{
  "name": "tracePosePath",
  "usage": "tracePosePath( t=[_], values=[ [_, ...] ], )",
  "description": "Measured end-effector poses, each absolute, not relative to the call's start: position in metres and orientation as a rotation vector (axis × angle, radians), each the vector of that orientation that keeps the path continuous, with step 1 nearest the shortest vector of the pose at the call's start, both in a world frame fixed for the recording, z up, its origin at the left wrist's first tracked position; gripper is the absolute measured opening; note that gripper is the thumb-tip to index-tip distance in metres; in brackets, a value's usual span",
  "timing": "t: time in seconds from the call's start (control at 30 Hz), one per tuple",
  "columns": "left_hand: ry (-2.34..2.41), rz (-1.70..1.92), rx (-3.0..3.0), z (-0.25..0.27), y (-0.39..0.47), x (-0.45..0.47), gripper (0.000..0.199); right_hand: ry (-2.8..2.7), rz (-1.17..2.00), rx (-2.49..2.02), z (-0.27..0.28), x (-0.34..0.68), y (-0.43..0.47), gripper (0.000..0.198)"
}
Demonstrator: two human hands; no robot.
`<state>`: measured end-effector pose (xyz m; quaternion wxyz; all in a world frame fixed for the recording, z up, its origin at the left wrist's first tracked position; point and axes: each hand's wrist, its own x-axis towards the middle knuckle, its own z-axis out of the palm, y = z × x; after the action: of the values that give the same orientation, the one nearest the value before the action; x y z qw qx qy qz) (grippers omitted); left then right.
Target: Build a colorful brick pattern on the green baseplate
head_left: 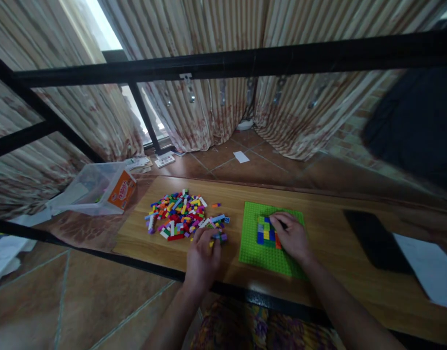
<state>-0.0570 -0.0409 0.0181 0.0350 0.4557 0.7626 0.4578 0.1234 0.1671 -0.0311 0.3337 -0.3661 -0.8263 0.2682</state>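
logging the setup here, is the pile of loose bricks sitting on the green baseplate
No, the pile of loose bricks lies on the wooden tabletop, to the left of the green baseplate and apart from it.

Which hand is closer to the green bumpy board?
The right hand: it's over the green studded baseplate, at the attached bricks; the left hand is off the baseplate's left side, at the edge of the loose brick pile.

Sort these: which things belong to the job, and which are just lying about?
In use:
green studded plastic baseplate
patch of multicoloured plastic bricks on it, by the right hand
pile of loose multicoloured plastic bricks, beside the left hand

Apparently lying about:
flat black rectangle
white paper sheet beside it
clear plastic box with orange label (perhaps brick storage)
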Motion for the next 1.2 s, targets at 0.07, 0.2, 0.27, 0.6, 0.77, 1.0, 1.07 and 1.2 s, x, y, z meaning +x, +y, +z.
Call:
tracePosePath(
  t=[0.07,0.2,0.27,0.6,0.77,1.0,1.07,1.2],
  values=[
    [2.193,1.426,1.412,0.018,-0.019,-0.041,0.019,-2.157,0.693,-0.942,-0.030,0.123,0.167,0.032],
    [2.058,1.378,1.383,0.011,0.016,-0.019,0.021,-2.152,0.680,-0.934,-0.030,0.122,0.167,0.031],
    [2.042,1.341,1.370,0.006,0.026,-0.015,0.020,-2.151,0.681,-0.933,-0.031,0.122,0.167,0.029],
    [2.126,1.106,1.346,-0.004,0.061,-0.006,0.024,-2.147,0.663,-0.908,-0.030,0.121,0.167,0.024],
    [2.208,1.002,1.358,-0.001,0.069,-0.003,0.027,-2.149,0.656,-0.900,-0.029,0.121,0.167,0.023],
    [2.139,1.019,1.329,0.002,0.067,-0.006,0.033,-2.156,0.659,-0.888,-0.026,0.120,0.166,0.022],
    [2.107,1.043,1.320,0.004,0.067,-0.010,0.030,-2.152,0.659,-0.897,-0.026,0.120,0.166,0.022],
    [2.167,0.978,1.304,0.009,0.072,-0.016,0.025,-2.154,0.656,-0.915,-0.027,0.120,0.166,0.022]
  ],
)
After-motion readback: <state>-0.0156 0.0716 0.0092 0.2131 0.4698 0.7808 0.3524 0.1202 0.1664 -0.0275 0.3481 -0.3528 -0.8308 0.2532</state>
